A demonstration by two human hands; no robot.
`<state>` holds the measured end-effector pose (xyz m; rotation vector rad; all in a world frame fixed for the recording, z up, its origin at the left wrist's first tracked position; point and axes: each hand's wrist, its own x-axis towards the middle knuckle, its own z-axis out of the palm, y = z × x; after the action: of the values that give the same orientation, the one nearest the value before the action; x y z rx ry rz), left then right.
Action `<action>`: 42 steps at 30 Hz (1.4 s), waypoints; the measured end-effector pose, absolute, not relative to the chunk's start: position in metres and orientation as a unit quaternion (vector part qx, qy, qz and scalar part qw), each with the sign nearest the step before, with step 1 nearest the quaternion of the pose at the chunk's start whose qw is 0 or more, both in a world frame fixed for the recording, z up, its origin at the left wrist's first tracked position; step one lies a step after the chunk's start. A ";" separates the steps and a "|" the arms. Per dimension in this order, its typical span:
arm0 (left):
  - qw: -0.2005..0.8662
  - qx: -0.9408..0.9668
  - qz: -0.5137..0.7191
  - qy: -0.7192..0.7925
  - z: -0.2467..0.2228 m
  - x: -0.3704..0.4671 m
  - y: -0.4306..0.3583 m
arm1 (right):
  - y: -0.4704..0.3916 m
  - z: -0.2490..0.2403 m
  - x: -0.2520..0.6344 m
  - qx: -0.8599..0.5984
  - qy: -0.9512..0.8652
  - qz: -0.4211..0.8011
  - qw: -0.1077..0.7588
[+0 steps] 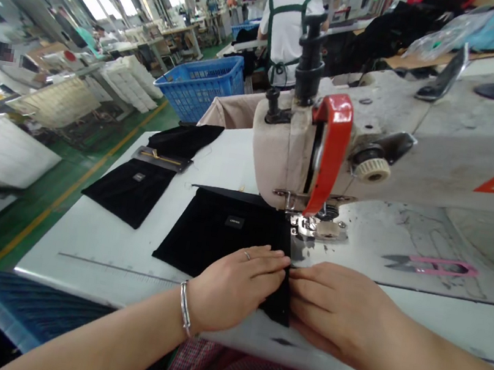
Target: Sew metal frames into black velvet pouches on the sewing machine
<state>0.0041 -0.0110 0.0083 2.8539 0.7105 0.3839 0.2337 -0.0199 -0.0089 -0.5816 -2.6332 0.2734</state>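
A black fabric piece (203,228) with a small dark label (234,221) lies on the pale sewing table, its right edge by the presser foot (306,226) of the sewing machine (279,153). My left hand (238,286) rests on top of the fabric, fingers extended and pressed together toward its right edge. Beside it, my right hand (334,312) has its fingertips at that same edge, just in front of the foot, with the fingers close together. What its thumb does is hidden.
Pink-handled thread snips (443,267) lie on the machine bed. Another labelled black piece (128,189) and a zipper strip (162,160) are at the table's left. Beyond stand a blue basket (203,86) and a person in an apron (289,24).
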 end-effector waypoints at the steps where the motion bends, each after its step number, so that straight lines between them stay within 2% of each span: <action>1: 0.087 0.959 0.128 0.237 0.008 0.004 -0.008 | -0.019 -0.009 0.234 -0.213 -0.949 0.099 0.212; 7: 0.100 0.956 0.145 0.235 0.001 0.001 0.006 | -0.026 -0.009 0.233 -0.264 -0.935 0.114 0.208; 14: 0.207 0.914 0.213 0.277 -0.003 -0.004 0.006 | -0.039 -0.013 0.230 -0.271 -0.943 0.001 0.194; 18: 0.213 0.897 0.247 0.297 -0.001 -0.005 0.003 | -0.039 -0.011 0.228 -0.246 -0.949 -0.012 0.198; 23: 0.105 0.933 0.244 0.243 -0.004 -0.001 -0.007 | -0.045 -0.008 0.228 -0.264 -0.948 0.023 0.178; 26: 0.072 0.945 0.225 0.225 -0.006 0.001 -0.012 | -0.053 -0.011 0.233 -0.281 -0.935 0.074 0.203; 38: 0.082 0.959 0.197 0.187 -0.005 -0.003 -0.014 | -0.058 -0.012 0.235 -0.331 -0.875 0.192 0.297; 42: 0.111 0.954 0.215 0.179 -0.005 -0.004 -0.012 | -0.058 -0.014 0.238 -0.356 -0.860 0.184 0.317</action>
<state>-0.0043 -0.0124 -0.0052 2.8017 0.5245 0.6317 0.2381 -0.0582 -0.0139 -0.9383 -2.2628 0.4854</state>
